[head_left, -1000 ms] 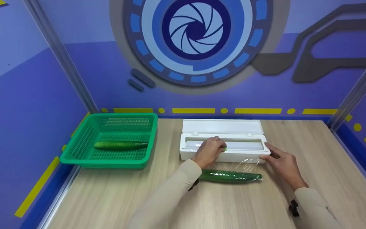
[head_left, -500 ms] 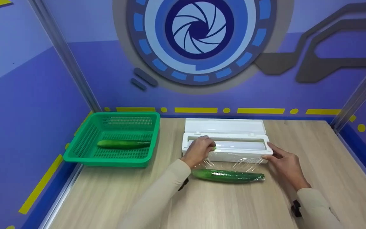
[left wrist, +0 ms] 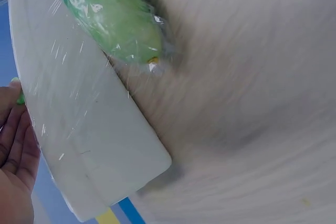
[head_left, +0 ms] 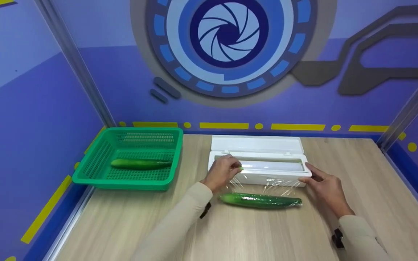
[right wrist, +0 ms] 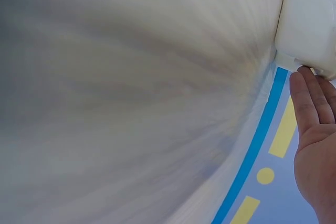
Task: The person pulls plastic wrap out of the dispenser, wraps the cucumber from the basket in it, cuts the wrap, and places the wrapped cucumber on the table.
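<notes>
A white cling film dispenser (head_left: 256, 178) lies on the table with its lid tipped back and the film roll (head_left: 272, 166) showing inside. My left hand (head_left: 224, 171) is at the left part of its front edge, pinching a small green slide cutter (left wrist: 20, 98). The right hand (head_left: 327, 189) grips the dispenser's right end, thumb at the front corner. Clear film (head_left: 283, 189) stretches from the front edge to a cucumber (head_left: 261, 201), which lies just in front and looks shiny with film. In the right wrist view, the right hand's fingers (right wrist: 310, 98) lie against the box end.
A green plastic basket (head_left: 122, 186) stands at the left, with another cucumber (head_left: 140, 164) inside. Blue printed walls (head_left: 227, 112) close off the back and sides of the wooden table (head_left: 259, 235).
My left hand has slid leftward along the dispenser's front edge with the slide cutter, uncovering the cucumber's left end. The right hand keeps its grip on the dispenser's end.
</notes>
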{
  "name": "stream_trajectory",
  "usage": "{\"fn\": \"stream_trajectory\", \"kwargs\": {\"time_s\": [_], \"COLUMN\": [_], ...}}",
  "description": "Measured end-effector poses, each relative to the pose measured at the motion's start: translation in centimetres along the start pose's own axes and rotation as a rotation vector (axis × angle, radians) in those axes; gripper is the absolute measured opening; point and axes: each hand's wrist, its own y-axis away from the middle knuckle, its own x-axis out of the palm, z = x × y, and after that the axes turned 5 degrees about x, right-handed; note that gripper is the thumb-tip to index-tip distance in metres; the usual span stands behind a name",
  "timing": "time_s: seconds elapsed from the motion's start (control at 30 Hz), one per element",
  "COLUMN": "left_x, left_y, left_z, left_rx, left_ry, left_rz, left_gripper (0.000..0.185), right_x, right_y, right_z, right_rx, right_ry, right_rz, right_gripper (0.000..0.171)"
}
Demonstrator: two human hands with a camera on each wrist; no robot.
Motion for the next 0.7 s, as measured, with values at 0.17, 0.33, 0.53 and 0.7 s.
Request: {"fn": "stream_trajectory", "kwargs": {"time_s": [0.17,0.33,0.53,0.7], "left_x": [-0.27,-0.42,-0.41,-0.57], "left_y": [0.17,0.20,0.01,0.14], "left_z": [0.49,0.74,0.73,0.72], "left_rx": [-0.013,-0.058,-0.096,-0.072], "left_ry": [0.072,0.115,0.120,0.009], "left_rz": [-0.004,0.012,0.022,0.031], "left_gripper": [0.008,0.009,0.007,0.007], "right_x": [-0.08,-0.04,0.13,0.09], "right_y": [0.09,0.16,0.09,0.08], "right_z": [0.05,0.21,0.43,0.47], "right_rx": [0.010,0.014,0.004,0.014], "right_ry": [-0.017,-0.032,-0.040,-0.021], "right_rz": [0.009,0.013,-0.005,0.005], "right_gripper": [0.063,0.063,0.061,0.063]}}
